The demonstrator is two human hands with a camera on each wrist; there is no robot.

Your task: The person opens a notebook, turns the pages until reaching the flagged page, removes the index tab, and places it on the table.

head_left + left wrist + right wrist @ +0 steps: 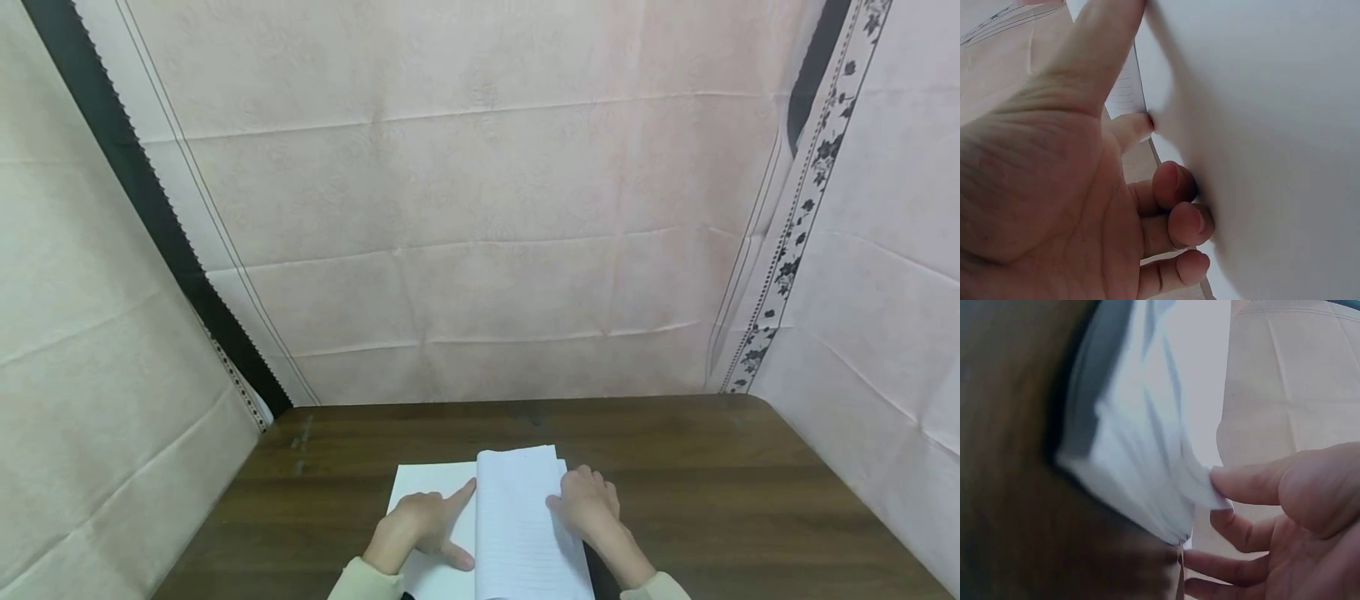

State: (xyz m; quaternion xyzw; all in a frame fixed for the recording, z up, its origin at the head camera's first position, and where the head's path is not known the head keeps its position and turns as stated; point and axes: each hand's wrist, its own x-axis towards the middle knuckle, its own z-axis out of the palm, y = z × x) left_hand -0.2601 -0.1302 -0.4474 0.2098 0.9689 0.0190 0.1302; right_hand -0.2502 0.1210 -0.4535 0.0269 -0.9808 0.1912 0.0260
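An open notebook (517,517) lies near the table's front edge, with a blank white page on the left and faintly lined pages raised and curving on the right. My left hand (423,521) rests on the blank page, thumb and index finger spread toward the fold; in the left wrist view its other fingertips touch the paper. At the right edge, my right hand (591,504) pinches page corners between thumb and index finger. The right wrist view shows those pages (1200,484) fanned and bent, with the remaining fingers below them. How many leaves are pinched I cannot tell.
The brown wooden table (315,500) extends around the notebook. Pale creased cloth (465,192) hangs behind it and on both sides, with a dark strip (172,225) at left and a floral border (795,242) at right.
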